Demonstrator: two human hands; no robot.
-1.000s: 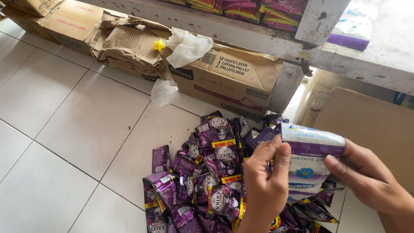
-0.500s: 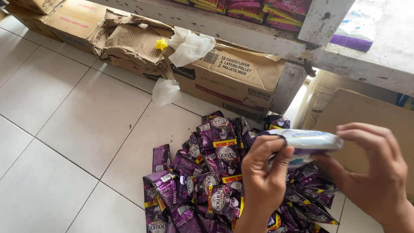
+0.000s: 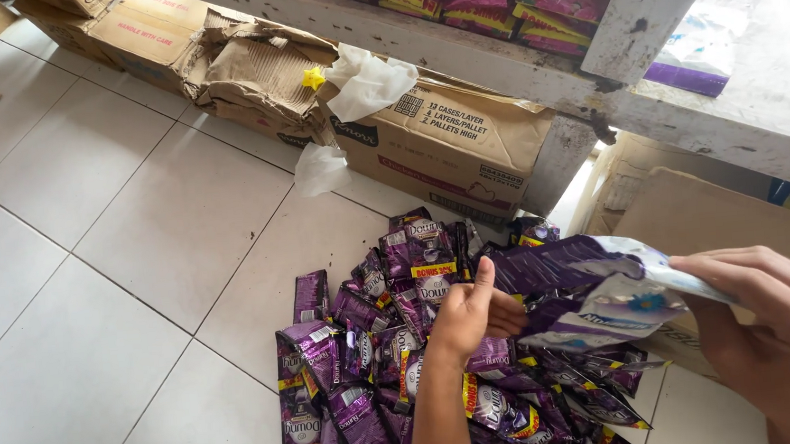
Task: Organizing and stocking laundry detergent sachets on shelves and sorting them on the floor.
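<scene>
White floor tiles (image 3: 88,306) are carrying a heap of small purple sachets (image 3: 396,346) beside torn brown cardboard boxes (image 3: 445,141) under a chipped white shelf (image 3: 642,0). Above the heap, the left hand (image 3: 470,315) is reaching forward, thumb raised, its grip pinching the near edge of a glossy purple-and-white plastic pouch (image 3: 601,294). The right hand (image 3: 776,327) is coming in from the right, palm down, fingers curling and pressing together on the pouch's white end.
</scene>
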